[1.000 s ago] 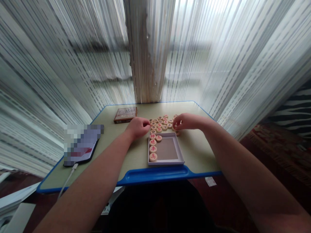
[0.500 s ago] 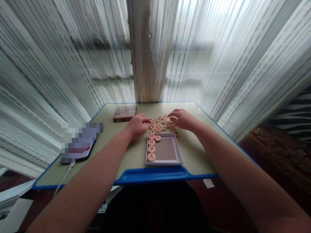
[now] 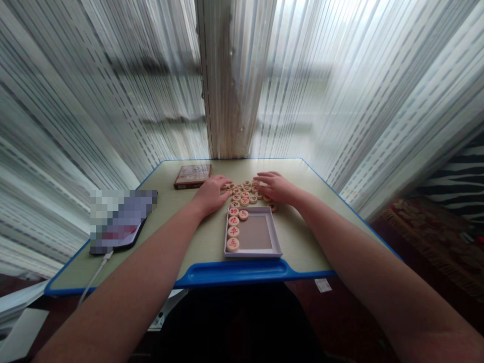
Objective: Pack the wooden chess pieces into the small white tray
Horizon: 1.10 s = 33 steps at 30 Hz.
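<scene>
Round wooden Chinese chess pieces (image 3: 245,194), some marked in red and some in dark ink, lie in a loose cluster on the table. My left hand (image 3: 213,194) rests at the cluster's left side, fingers apart, fingertips by the outer pieces. On the right side, my right hand (image 3: 277,188) spreads its fingers over several pieces and partly hides them. Nearer to me sits a shallow white box tray (image 3: 277,242). Several red-marked pieces stand in a column along its left wall, with one red-marked piece (image 3: 243,215) beside the top one.
A flat brown box (image 3: 192,176) lies at the back left. On the left, a phone (image 3: 126,222) with a white cable (image 3: 93,277) rests near the table edge. A blue trough (image 3: 238,270) runs along the front edge, and curtains (image 3: 234,101) hang behind the table.
My right hand has moved a little left, closer in over the pieces, its fingers more spread. My left hand's fingers have opened wider. The tray's pieces look the same.
</scene>
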Motion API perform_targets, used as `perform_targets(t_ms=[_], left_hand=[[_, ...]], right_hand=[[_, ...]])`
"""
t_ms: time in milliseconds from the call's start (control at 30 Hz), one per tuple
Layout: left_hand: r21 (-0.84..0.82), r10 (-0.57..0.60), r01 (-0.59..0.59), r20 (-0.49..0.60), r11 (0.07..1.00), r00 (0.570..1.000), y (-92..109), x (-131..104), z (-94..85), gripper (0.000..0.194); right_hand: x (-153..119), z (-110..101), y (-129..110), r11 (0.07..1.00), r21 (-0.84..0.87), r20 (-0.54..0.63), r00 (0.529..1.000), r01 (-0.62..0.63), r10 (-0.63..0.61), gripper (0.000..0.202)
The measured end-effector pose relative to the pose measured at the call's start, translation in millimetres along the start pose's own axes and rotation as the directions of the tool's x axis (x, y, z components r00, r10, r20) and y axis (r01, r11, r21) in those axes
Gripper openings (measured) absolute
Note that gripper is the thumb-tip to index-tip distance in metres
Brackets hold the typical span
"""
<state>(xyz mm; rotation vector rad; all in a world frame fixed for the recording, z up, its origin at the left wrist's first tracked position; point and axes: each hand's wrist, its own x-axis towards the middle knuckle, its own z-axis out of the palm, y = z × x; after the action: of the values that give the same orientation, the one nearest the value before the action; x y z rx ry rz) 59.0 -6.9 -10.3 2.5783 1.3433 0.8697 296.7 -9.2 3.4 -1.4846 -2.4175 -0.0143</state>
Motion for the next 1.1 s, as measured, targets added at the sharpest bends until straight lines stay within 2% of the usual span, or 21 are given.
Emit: perform_targets(t_ms=[100, 233, 300, 433, 500, 600, 700, 800, 933, 1000, 1100], left_hand=[[0.036, 0.0, -0.002, 0.046, 0.999, 0.999, -1.6, 0.1, 0.8, 0.033], [0.043, 0.008, -0.01, 0.058, 0.999, 0.998, -1.3, -0.7, 0.3, 0.031], [0.047, 0.016, -0.018, 0.049, 0.999, 0.999, -1.4, -0.5, 0.3, 0.031], [0.03, 0.038, -0.039, 0.038, 0.999, 0.999, -5.7, 1.2, 1.9, 0.033], [0.017, 0.045, -0.045, 0.023, 0.999, 0.999, -8.5, 1.9, 2.5, 0.037], [0.013, 0.046, -0.046, 0.004, 0.999, 0.999, -9.6, 1.9, 2.0, 0.043], [0.015, 0.032, -0.032, -0.002, 0.999, 0.999, -5.1, 1.0, 0.0, 0.041], [-0.029, 0.001, -0.001, -0.015, 1.0, 1.0, 0.8, 0.1, -1.8, 0.036], [-0.076, -0.021, 0.019, -0.035, 0.997, 0.999, 0.9, 0.3, -2.0, 0.04], [-0.071, -0.025, 0.023, -0.034, 0.997, 0.999, -1.4, 0.6, -1.9, 0.04], [-0.06, -0.03, 0.027, -0.037, 0.998, 0.999, -3.2, 0.8, -2.3, 0.04]], right_hand=[[0.0, -1.6, 2.3, 0.997, 0.079, 0.087, 0.996, 0.01, -0.017, 0.036], [0.8, -6.3, 4.8, 0.978, 0.12, 0.077, 0.984, -0.168, 0.159, 0.038], [1.8, -5.6, 5.5, 0.977, 0.11, 0.061, 0.982, -0.184, 0.178, 0.04], [3.2, -0.5, 6.8, 0.993, 0.075, 0.073, 0.993, -0.096, 0.09, 0.036], [3.1, -0.4, 7.7, 0.995, 0.043, 0.061, 0.994, -0.088, 0.085, 0.034], [1.9, -6.0, 9.0, 0.99, -0.004, 0.042, 0.989, -0.141, 0.141, 0.034], [-0.3, -16.8, 10.7, 0.969, -0.056, 0.021, 0.97, -0.241, 0.243, 0.037], [-3.9, -28.3, 11.8, 0.94, -0.102, 0.094, 0.938, -0.324, 0.334, 0.03], [-8.7, -36.6, 10.8, 0.947, -0.079, 0.259, 0.911, -0.312, 0.322, 0.029], [-9.8, -37.7, 11.3, 0.949, -0.093, 0.27, 0.91, -0.302, 0.316, 0.03], [-10.5, -38.8, 15.8, 0.939, -0.133, 0.198, 0.92, -0.318, 0.339, 0.033]])
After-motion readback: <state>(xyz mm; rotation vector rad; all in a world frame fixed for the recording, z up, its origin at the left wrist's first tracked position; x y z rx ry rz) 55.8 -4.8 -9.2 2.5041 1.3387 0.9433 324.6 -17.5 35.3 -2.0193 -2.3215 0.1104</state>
